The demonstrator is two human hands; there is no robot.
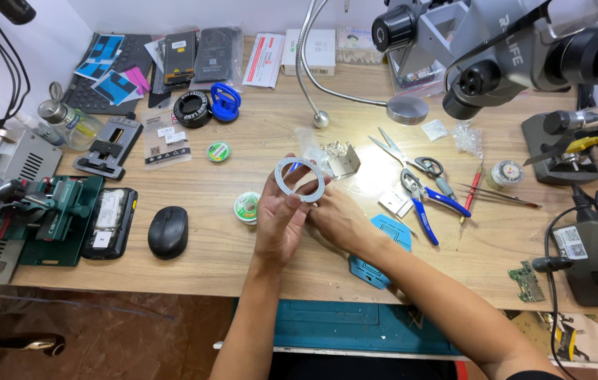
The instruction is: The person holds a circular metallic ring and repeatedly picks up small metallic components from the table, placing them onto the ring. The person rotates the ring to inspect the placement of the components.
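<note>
Both hands meet over the middle of the bench (256, 271), lifted a little off the wood so the grey ring (299, 179) can be turned and looked at from above. The left hand (281, 222) grasps the ring's lower edge between thumb and fingertips, holding it upright-tilted toward the face; the right hand (337, 218) pinches its right side, steadying it. A blue mat (392, 232) lies just under the right wrist, the black mouse (168, 231) sits off to the left, and pliers (422, 204) and tweezers (496, 193) wait within reach on the right
</note>
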